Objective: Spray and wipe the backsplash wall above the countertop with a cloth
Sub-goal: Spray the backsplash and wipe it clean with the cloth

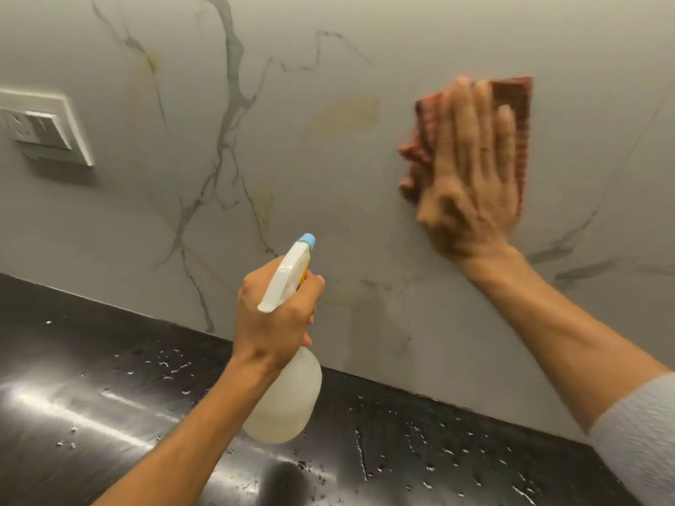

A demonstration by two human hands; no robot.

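Pressing cloth [511, 100] to backsplash [328, 158], switch plate [44, 127] far left, droplets [365, 451] below

The desk [91, 378] is a black, glossy slab filling the lower part of the view, its back edge meeting the wall along a line that falls from about 9 o'clock toward 4 o'clock. Water drops [369, 458] lie scattered straight on it, thickest from 6 to 5 o'clock and in a smaller patch [164, 367] just left of centre near the wall. A bright streak of reflected light [73, 410] crosses it at 8 o'clock.
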